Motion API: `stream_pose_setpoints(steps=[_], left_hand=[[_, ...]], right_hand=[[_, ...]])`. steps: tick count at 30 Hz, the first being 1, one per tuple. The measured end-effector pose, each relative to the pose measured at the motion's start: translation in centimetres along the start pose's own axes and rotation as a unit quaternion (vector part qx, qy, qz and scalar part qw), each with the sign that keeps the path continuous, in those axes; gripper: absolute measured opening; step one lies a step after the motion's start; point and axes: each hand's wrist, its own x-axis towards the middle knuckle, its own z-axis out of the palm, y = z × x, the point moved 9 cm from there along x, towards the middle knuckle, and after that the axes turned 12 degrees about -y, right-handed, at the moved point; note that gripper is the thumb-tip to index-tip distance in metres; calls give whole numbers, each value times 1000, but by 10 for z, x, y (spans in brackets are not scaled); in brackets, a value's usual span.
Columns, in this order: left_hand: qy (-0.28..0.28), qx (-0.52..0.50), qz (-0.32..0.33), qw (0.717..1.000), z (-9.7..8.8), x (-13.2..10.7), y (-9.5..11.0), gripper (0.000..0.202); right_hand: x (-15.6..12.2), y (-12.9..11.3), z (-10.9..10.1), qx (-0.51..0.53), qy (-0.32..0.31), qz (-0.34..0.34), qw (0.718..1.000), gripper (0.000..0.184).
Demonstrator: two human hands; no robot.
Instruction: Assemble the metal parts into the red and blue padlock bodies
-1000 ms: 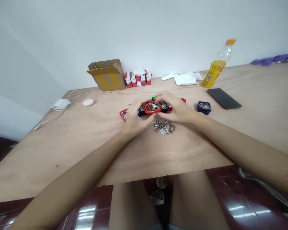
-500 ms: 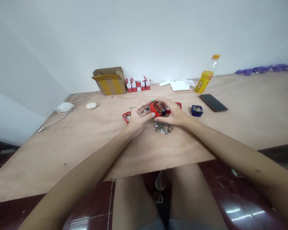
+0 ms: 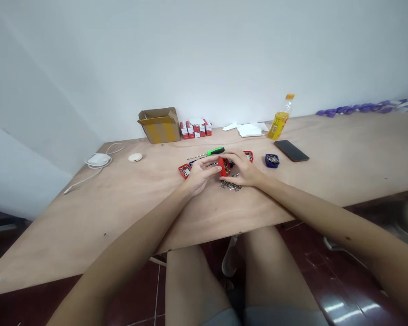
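1. Closed from both sides on red casing (image 3: 223, 168) with left grip (image 3: 201, 175) and right grip (image 3: 244, 170).
2. Held directly between both, about equally near each; turned metal-filled side toward right grip; hard to judge for long axis.
3. Partly under right grip, loose metal fittings (image 3: 231, 186).

I read even, moderately bright, cool light across the wall (image 3: 204, 54) and table (image 3: 139, 194). White strip glare on the floor (image 3: 326, 278), lower right, indicates lamps overhead. The zone beneath the table is dim. Wide-angle distortion stretches both forearms (image 3: 139, 240) toward the lower corners. I resolve the metal parts (image 3: 231, 185) poorly; their detail is soft.
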Motion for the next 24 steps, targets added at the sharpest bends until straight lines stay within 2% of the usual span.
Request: stream_pose_setpoints(steps=[4, 6, 8, 11, 13, 16, 18, 21, 24], left_hand=[[31, 38, 16, 999, -8, -1, 8, 46], [68, 142, 18, 987, -18, -3, 16, 37], [84, 312, 74, 944, -17, -7, 38, 27], [39, 477, 144, 866, 3, -14, 56, 29], [1, 513, 150, 845, 15, -16, 56, 39], [-47, 526, 145, 837, 26, -18, 51, 50], [-59, 533, 143, 832, 27, -18, 49, 55], [-30, 551, 151, 820, 18, -17, 54, 60], [21, 573, 163, 803, 0, -16, 69, 61]], right_hand=[[-12, 12, -15, -32, 39, 57, 997, 69], [-22, 22, -25, -63, 44, 78, 994, 68], [-33, 34, -38, -92, 47, 96, 990, 64], [-48, 51, -57, -132, 45, 124, 982, 59], [-54, 59, -65, -154, 27, 134, 979, 55], [-61, 68, -73, -171, 2, 149, 974, 50], [-65, 75, -75, -179, -16, 174, 968, 49], [-70, 86, -75, -188, -51, 218, 956, 49], [-74, 92, -76, -188, -68, 246, 949, 48]])
